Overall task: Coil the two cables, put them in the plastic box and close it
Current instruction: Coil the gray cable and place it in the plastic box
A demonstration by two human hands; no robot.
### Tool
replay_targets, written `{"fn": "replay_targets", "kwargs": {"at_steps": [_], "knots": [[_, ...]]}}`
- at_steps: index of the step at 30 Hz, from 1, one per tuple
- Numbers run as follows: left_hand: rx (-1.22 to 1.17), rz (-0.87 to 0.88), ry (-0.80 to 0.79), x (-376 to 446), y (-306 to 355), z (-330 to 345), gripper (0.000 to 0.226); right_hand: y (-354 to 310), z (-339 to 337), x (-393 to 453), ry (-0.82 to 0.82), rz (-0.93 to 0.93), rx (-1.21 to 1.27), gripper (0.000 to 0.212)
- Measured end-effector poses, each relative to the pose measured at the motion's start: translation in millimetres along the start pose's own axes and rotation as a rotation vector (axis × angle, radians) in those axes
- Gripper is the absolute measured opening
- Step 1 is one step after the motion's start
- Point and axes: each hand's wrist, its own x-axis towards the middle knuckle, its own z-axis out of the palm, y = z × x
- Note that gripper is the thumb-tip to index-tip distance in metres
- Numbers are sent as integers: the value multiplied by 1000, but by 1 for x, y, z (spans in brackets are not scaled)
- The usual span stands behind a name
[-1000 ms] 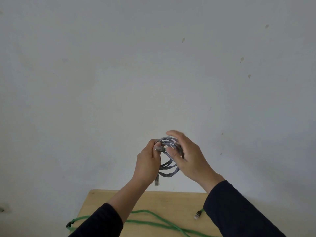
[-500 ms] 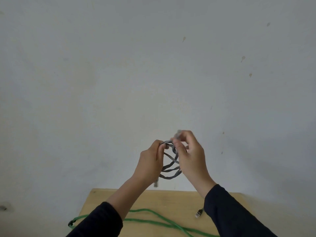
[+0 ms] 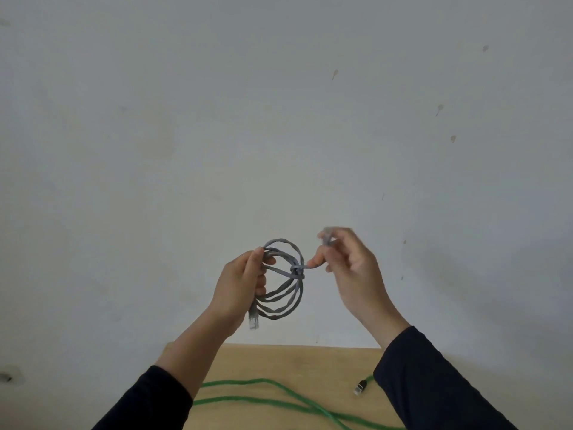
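Note:
A grey flat cable [image 3: 283, 301] is wound into a coil of several loops, held up in front of the wall. My left hand [image 3: 240, 288] grips the coil's left side, and one clear plug hangs below that hand. My right hand [image 3: 350, 265] pinches the cable's other end, which is wrapped around the coil's right side and pulled out to the right. A green cable [image 3: 257, 398] lies loose and uncoiled on the wooden table [image 3: 294, 361] below, its plug [image 3: 359, 387] near my right sleeve. The plastic box is out of view.
A plain grey-white wall fills most of the view behind my hands. Only the far part of the table shows, with its back edge against the wall.
My right hand has drawn the grey cable's end out to the right, away from the coil, tightening a wrap around the loops. The hands now stand further apart.

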Motion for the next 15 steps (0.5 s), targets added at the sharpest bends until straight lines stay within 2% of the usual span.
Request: {"fn": "replay_targets", "kwargs": {"at_steps": [3, 5, 10, 11, 15], "knots": [[-87, -69, 54, 3, -1, 0, 36, 1, -2, -4, -267, -210, -204, 18], [-86, -75, 72, 2, -1, 4, 35, 9, 1, -4, -310, -309, -385, 17], [-72, -26, 92, -2, 0, 18, 33, 21, 13, -4, -149, -445, -851, 6], [-65, -7, 85, -3, 1, 19, 33, 23, 15, -5, -106, -437, -887, 3], [-69, 28, 73, -8, 0, 29, 32, 28, 25, -9, 40, -299, -835, 16]]}}
